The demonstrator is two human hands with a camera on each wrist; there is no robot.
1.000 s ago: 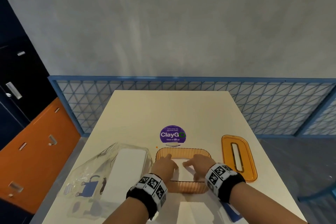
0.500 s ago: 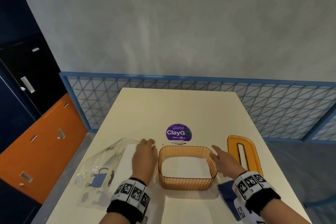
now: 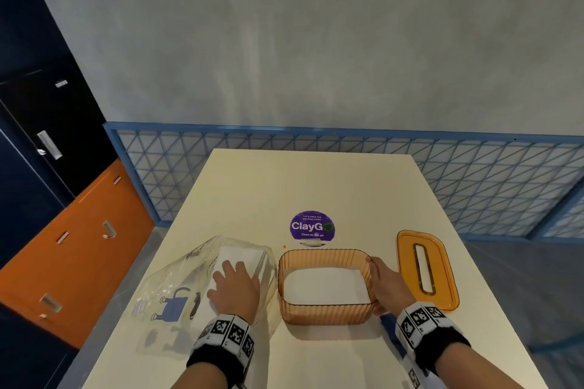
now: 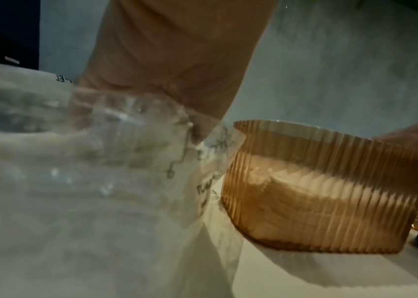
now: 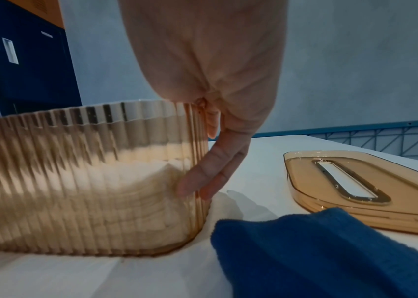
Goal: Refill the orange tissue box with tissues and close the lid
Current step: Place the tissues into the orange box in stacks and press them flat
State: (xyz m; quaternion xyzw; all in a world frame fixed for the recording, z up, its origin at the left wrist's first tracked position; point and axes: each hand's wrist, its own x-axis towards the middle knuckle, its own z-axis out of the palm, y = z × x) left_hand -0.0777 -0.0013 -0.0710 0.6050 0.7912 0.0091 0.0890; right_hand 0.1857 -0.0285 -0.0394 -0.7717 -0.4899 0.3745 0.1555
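Note:
The orange ribbed tissue box (image 3: 325, 314) stands open on the table, with a low stack of white tissues (image 3: 325, 287) inside. Its slotted orange lid (image 3: 442, 271) lies flat to the right, apart from the box. My right hand (image 3: 387, 284) lies with straight fingers (image 5: 215, 161) against the outside of the box's right wall (image 5: 87, 171). My left hand (image 3: 235, 287) rests flat on the white tissue stack (image 3: 240, 254) in a clear plastic bag (image 3: 177, 287) left of the box. In the left wrist view the film (image 4: 126, 161) blurs its fingers.
A folded blue cloth (image 5: 330, 252) lies near the box's right front corner, under my right wrist. A purple round sticker (image 3: 311, 227) marks the table (image 3: 300, 183) behind the box. A blue mesh fence (image 3: 474, 183) runs behind, with orange and dark lockers (image 3: 79, 246) to the left.
Both hands left the inside of the box, where they pressed on the tissues. The left went onto the bagged tissues, the right swung out and came back against the box's right wall.

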